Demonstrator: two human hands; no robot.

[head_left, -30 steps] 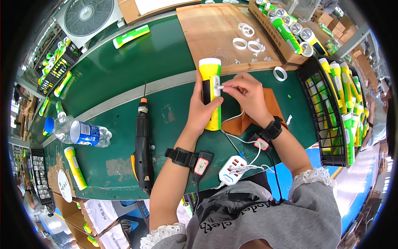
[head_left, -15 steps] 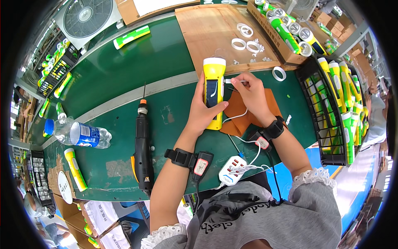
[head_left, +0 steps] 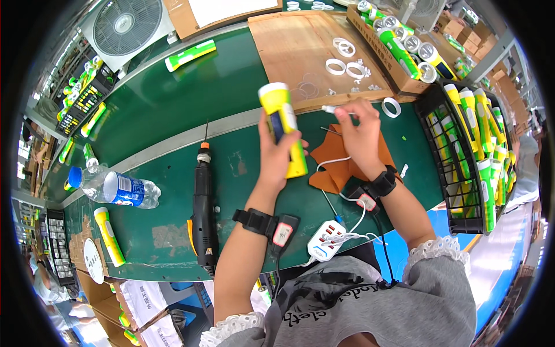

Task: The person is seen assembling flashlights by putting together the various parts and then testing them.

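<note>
My left hand [head_left: 276, 151] is wrapped round a yellow flashlight [head_left: 296, 163] with a white head and a dark panel on its side. The flashlight leans with its head up and to the left. In my right hand [head_left: 361, 128], pinched between thumb and fingers, is the white plug of a charging cable [head_left: 329, 109], apart from the flashlight. Its cord passes over a brown leather-like piece [head_left: 328, 173] toward a white multi-port charger [head_left: 325, 240] near the table's front edge. A black electric screwdriver [head_left: 203, 214] lies to the left of my left forearm.
At the right stands a black crate [head_left: 457, 224] full of flashlights; behind it, a cardboard box [head_left: 381, 58] holds more. White rings [head_left: 335, 67] lie on a wooden board [head_left: 272, 40]. Leftward are a plastic bottle [head_left: 124, 189] and another flashlight [head_left: 110, 237].
The plug has come out of the flashlight's side. My left hand has moved the flashlight left and tilted it, while my right hand holds the plug away from it.
</note>
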